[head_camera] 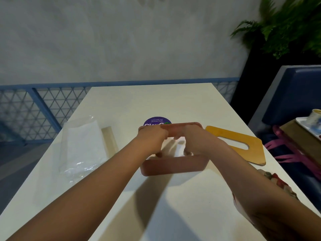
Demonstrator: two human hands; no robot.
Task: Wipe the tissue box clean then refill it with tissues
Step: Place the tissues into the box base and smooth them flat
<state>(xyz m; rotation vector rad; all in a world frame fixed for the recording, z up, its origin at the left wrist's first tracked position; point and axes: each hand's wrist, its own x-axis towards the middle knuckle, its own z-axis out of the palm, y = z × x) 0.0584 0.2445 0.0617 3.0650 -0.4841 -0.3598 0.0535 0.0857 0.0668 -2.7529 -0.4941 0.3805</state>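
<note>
A terracotta-pink tissue box point(173, 166) stands open-topped in the middle of the white table point(156, 101). White tissues point(175, 147) lie inside it. Both my hands reach into the box from above. My left hand point(152, 138) has its fingers curled over the stack at the box's left part. My right hand point(192, 138) holds the stack at the right part, fingertips down among the tissues. The box's yellow wooden lid point(239, 145) with its slot lies flat just to the right of the box.
A clear plastic tissue wrapper point(79, 146) lies at the left, with a pale wooden strip point(109, 138) beside it. A purple round sticker point(157, 121) shows behind the box. A blue bench point(291, 94) with a tray and cup point(314, 117) stands at the right.
</note>
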